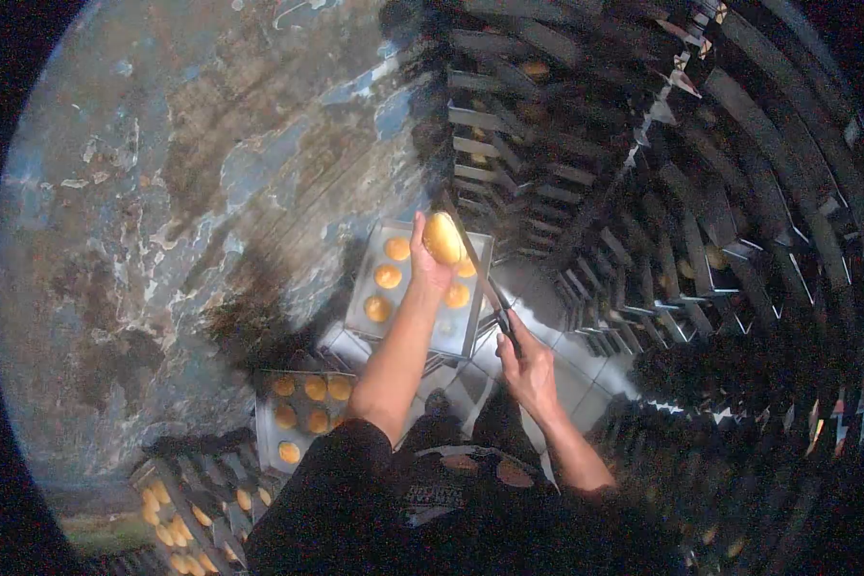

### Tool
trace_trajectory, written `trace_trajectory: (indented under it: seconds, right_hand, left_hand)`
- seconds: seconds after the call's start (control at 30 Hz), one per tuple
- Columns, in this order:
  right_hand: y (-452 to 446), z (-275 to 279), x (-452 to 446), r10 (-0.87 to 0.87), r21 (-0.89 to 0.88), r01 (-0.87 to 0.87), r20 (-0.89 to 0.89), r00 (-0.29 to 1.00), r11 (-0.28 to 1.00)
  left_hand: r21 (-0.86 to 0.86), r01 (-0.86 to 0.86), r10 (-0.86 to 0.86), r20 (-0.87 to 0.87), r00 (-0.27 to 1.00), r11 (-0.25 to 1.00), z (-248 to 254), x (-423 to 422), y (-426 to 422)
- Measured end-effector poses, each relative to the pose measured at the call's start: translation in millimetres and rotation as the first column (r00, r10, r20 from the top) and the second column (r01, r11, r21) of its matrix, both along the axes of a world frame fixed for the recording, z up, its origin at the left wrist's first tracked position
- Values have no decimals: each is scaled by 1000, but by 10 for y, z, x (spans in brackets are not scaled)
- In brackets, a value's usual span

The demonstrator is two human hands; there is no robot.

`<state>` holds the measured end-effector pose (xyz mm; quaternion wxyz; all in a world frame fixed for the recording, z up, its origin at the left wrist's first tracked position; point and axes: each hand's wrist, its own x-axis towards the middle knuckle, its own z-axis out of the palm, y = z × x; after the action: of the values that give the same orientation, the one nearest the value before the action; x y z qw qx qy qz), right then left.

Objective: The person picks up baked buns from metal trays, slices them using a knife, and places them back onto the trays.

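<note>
My left hand is raised over a metal tray, its fingers wrapped round a golden bread bun. A long knife is gripped by its dark handle in my right hand. Its blade points up and away from me, along the right side of the bun; whether it touches or cuts the bread I cannot tell. Below both hands lies the tray, with several round golden buns on it. My left hand and forearm hide part of it.
Closer to me on the left is a second tray with several buns. A rack of buns stands at the lower left. Dark tiered racks line the right side. A peeling wall rises on the left, above pale floor tiles.
</note>
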<state>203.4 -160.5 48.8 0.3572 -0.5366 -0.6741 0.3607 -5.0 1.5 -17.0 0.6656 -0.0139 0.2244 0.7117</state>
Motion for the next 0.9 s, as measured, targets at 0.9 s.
trace_trajectory:
  seconds: [0.9]
  right_hand:
    - [272, 325, 154, 51, -176, -44, 34, 998, 983]
  left_hand:
    - [82, 326, -303, -213, 929, 942, -365, -152, -33]
